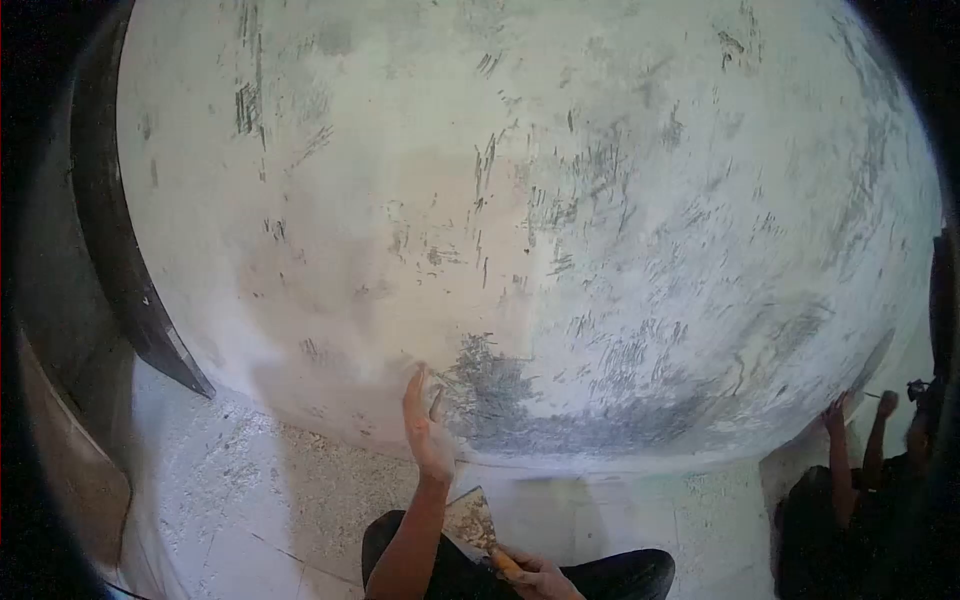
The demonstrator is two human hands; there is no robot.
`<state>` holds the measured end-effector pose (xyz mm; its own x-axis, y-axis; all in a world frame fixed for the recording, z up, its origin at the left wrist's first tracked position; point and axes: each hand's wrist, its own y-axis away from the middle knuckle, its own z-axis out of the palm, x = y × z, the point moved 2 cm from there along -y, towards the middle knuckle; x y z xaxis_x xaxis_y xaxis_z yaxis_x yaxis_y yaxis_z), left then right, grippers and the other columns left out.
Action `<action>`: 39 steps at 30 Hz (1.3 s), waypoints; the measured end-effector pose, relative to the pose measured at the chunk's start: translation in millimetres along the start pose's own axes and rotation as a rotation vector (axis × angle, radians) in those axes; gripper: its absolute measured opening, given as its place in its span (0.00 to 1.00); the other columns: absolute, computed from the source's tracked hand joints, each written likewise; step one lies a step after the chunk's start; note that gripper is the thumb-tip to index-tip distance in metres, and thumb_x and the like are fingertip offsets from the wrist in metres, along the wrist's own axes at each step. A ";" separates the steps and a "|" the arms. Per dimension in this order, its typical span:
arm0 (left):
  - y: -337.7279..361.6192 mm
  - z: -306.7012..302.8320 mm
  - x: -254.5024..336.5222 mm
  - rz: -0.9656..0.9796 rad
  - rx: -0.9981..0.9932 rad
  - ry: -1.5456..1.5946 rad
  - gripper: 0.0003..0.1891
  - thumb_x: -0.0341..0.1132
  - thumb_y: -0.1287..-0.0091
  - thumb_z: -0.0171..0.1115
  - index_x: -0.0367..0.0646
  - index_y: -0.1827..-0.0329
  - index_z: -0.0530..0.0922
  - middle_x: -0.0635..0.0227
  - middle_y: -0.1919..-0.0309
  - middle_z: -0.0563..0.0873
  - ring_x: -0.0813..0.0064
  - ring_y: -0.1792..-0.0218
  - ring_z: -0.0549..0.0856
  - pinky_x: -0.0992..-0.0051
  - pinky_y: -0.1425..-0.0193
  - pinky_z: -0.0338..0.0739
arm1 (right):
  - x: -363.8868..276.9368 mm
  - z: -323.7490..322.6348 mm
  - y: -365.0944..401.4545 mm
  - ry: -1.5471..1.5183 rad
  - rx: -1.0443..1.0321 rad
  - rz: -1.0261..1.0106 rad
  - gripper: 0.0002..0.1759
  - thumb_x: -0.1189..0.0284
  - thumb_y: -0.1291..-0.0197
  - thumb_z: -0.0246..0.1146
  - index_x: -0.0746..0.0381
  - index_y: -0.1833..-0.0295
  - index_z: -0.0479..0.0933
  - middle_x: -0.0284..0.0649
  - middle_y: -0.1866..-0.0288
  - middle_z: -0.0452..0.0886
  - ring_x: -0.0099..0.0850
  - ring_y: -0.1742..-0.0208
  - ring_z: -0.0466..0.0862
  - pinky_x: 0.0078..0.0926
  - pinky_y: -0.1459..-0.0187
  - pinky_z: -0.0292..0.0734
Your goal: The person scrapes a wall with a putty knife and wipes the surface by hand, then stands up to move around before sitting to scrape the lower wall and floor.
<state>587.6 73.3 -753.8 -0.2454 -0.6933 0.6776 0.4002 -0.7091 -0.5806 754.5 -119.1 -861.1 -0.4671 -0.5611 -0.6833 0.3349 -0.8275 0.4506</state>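
Scuffed wall under left hand

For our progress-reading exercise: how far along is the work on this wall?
Done: most of the wall looks coated white, with thin grey streaks. In hand: the left hand touches the surface; the right hand holds the scraper. Left: the grey patch low down.

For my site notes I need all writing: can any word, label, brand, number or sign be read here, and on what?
None can be read.
The wall under the left hand bears only scrape marks and grey patches.
The scraper in the right hand shows no legible brand.
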 end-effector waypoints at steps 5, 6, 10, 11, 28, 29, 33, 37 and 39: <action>-10.9 -17.7 0.6 0.009 0.062 0.085 0.35 0.58 0.35 0.43 0.40 0.33 0.60 0.54 0.33 0.63 0.63 0.30 0.58 0.56 0.31 0.53 | -5.5 32.0 13.3 0.046 -0.129 0.033 0.22 0.71 0.44 0.64 0.63 0.44 0.71 0.32 0.65 0.74 0.19 0.72 0.71 0.13 0.72 0.65; -12.7 -19.8 1.8 -0.003 0.085 0.093 0.35 0.58 0.35 0.43 0.40 0.33 0.61 0.54 0.34 0.64 0.63 0.30 0.59 0.56 0.31 0.53 | -5.3 37.2 15.4 0.063 -0.005 0.010 0.17 0.69 0.43 0.64 0.61 0.48 0.72 0.31 0.69 0.73 0.18 0.76 0.70 0.13 0.76 0.63; -12.6 -20.1 2.1 -0.025 0.081 0.050 0.34 0.57 0.34 0.43 0.40 0.33 0.61 0.54 0.34 0.66 0.63 0.31 0.60 0.57 0.32 0.54 | -5.9 -30.0 0.7 0.123 0.150 -0.167 0.08 0.74 0.44 0.62 0.61 0.60 0.72 0.31 0.81 0.69 0.20 0.85 0.65 0.21 0.84 0.59; -11.0 -19.8 0.2 -0.019 0.056 0.027 0.33 0.56 0.34 0.43 0.40 0.34 0.62 0.53 0.34 0.65 0.62 0.31 0.60 0.57 0.32 0.54 | -36.2 -21.1 6.7 0.263 0.188 -0.286 0.03 0.76 0.45 0.60 0.60 0.67 0.72 0.32 0.84 0.66 0.22 0.87 0.63 0.25 0.86 0.57; -5.8 -15.6 1.7 0.078 0.021 -0.183 0.26 0.50 0.32 0.43 0.38 0.41 0.69 0.49 0.34 0.65 0.57 0.32 0.61 0.55 0.32 0.58 | -252.3 97.0 -65.8 0.730 0.471 -1.147 0.23 0.60 0.31 0.50 0.65 0.76 0.69 0.28 0.83 0.65 0.17 0.81 0.64 0.19 0.79 0.59; -5.2 -14.4 4.0 0.088 0.019 -0.206 0.27 0.50 0.32 0.43 0.37 0.40 0.68 0.49 0.34 0.64 0.56 0.32 0.61 0.55 0.32 0.58 | -233.3 82.8 -72.7 0.751 0.539 -1.118 0.23 0.60 0.31 0.50 0.65 0.76 0.69 0.27 0.82 0.66 0.17 0.80 0.64 0.18 0.79 0.59; -5.8 -11.6 3.0 0.114 0.078 -0.164 0.31 0.54 0.32 0.43 0.36 0.37 0.65 0.49 0.34 0.63 0.56 0.32 0.61 0.54 0.31 0.57 | -103.2 -17.1 -122.5 0.206 0.529 -0.736 0.22 0.59 0.32 0.52 0.68 0.70 0.73 0.31 0.82 0.68 0.20 0.78 0.67 0.22 0.75 0.64; -7.4 -8.1 1.1 0.184 -0.019 -0.233 0.34 0.56 0.33 0.45 0.35 0.35 0.63 0.49 0.32 0.61 0.55 0.31 0.59 0.54 0.31 0.56 | -139.1 16.1 -125.7 0.395 0.580 -0.921 0.22 0.61 0.33 0.52 0.68 0.74 0.71 0.31 0.83 0.65 0.20 0.79 0.64 0.23 0.76 0.62; -2.5 -7.2 2.1 0.189 -0.056 -0.304 0.35 0.56 0.34 0.47 0.35 0.33 0.61 0.49 0.31 0.59 0.55 0.30 0.57 0.54 0.30 0.54 | -218.1 76.0 -110.2 0.513 0.539 -1.098 0.23 0.62 0.33 0.51 0.69 0.76 0.68 0.33 0.84 0.64 0.21 0.79 0.63 0.25 0.75 0.61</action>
<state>579.8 72.7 -754.2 0.1058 -0.7488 0.6543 0.3620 -0.5838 -0.7267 757.3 93.0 -718.1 0.1151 0.3719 -0.9211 -0.4364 -0.8141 -0.3832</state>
